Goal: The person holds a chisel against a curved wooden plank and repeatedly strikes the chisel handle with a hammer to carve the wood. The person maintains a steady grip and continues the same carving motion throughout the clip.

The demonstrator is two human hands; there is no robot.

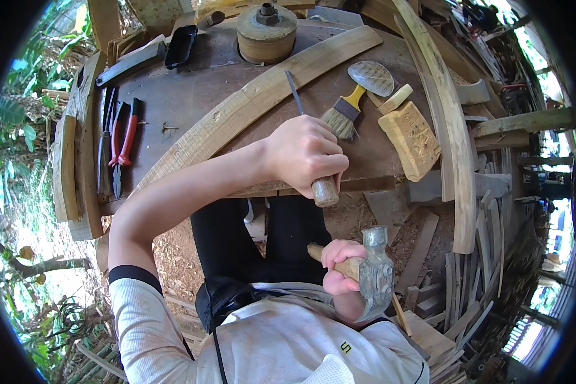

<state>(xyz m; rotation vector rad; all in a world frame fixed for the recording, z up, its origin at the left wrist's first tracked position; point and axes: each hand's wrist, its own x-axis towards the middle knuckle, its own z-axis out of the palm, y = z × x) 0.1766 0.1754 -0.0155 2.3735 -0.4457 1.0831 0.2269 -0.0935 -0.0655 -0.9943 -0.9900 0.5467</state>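
My left hand (310,153) is wrapped round the wooden handle of a chisel (295,95). The narrow metal blade points away from me, its tip over the near edge of a long curved wooden plank (237,109); whether it touches the wood I cannot tell. The handle's butt end sticks out below my fist, toward me. Close to my body, at the lower right, my right hand (342,265) grips a hammer (377,275) by its short wooden handle, near the worn metal head. The hammer is held apart from the chisel.
Right of the chisel lie a paintbrush (344,117), an oval patterned object (371,78) and a wood block (411,141). Red-handled pliers (128,131) rest at the table's left. A round wooden piece with a bolt (267,35) stands at the back. Long timbers (451,102) line the right side.
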